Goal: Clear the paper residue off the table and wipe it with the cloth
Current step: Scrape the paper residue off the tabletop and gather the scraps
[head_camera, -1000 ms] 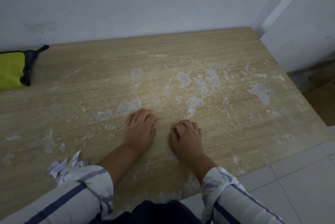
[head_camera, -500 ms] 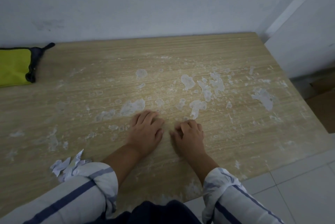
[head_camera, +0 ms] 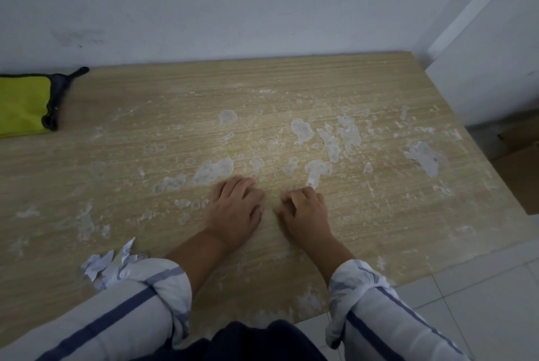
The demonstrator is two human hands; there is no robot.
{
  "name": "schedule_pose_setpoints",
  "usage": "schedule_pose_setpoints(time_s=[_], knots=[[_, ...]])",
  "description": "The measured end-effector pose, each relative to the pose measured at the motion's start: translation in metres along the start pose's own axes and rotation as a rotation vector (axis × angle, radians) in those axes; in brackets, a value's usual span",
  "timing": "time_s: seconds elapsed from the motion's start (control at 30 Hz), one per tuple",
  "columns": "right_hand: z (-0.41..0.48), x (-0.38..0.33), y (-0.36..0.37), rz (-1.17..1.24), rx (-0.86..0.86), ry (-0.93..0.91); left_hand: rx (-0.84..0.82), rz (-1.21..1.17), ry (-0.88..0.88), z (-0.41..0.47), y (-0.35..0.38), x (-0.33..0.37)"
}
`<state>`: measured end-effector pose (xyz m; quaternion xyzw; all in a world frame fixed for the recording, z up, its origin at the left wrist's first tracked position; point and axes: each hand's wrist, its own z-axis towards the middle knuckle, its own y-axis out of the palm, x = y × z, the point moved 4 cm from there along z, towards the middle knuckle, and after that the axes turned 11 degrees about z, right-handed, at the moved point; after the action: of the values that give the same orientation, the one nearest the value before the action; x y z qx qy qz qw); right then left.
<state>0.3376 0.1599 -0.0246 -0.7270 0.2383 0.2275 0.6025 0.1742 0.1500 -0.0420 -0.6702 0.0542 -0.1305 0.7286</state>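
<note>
Whitish patches of paper residue (head_camera: 214,170) are stuck across the wooden table (head_camera: 291,89), thickest in the middle and to the right (head_camera: 424,156). My left hand (head_camera: 234,210) lies flat on the wood just below one patch, fingers close together. Beside it my right hand (head_camera: 304,213) has its fingers curled, with the fingertips down against the surface at the lower end of another patch (head_camera: 316,172); it holds nothing that I can see. A folded yellow cloth with a dark edge (head_camera: 24,105) lies at the far left of the table, well away from both hands.
Torn white paper scraps (head_camera: 108,261) lie near the front edge by my left sleeve. A wall runs along the back of the table. On the right is white tiled floor (head_camera: 481,287) and a brown cardboard piece (head_camera: 522,173).
Both hands stay at nearly the same spot on the table. The view has tilted up a little, so the table sits lower in the picture.
</note>
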Motion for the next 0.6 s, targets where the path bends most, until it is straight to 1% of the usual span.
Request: schedule_pose_setpoints(time_s=[0.13, 0.4, 0.53, 0.6], knots=[[0.0009, 0.0025, -0.0030, 0.063, 0.017, -0.019, -0.005, 0.004, 0.005, 0.0004, -0.0006, 0.0002], [0.0021, 0.0003, 0.0025, -0.032, 0.019, -0.016, -0.005, 0.005, 0.004, 0.0000, 0.0011, 0.0002], [0.0033, 0.0009, 0.0002, 0.035, 0.042, 0.003, 0.013, 0.010, 0.004, 0.0003, 0.0002, 0.0003], [0.0020, 0.0040, -0.0011, 0.060, 0.012, -0.017, 0.019, 0.008, 0.007, -0.0001, 0.0001, 0.0002]])
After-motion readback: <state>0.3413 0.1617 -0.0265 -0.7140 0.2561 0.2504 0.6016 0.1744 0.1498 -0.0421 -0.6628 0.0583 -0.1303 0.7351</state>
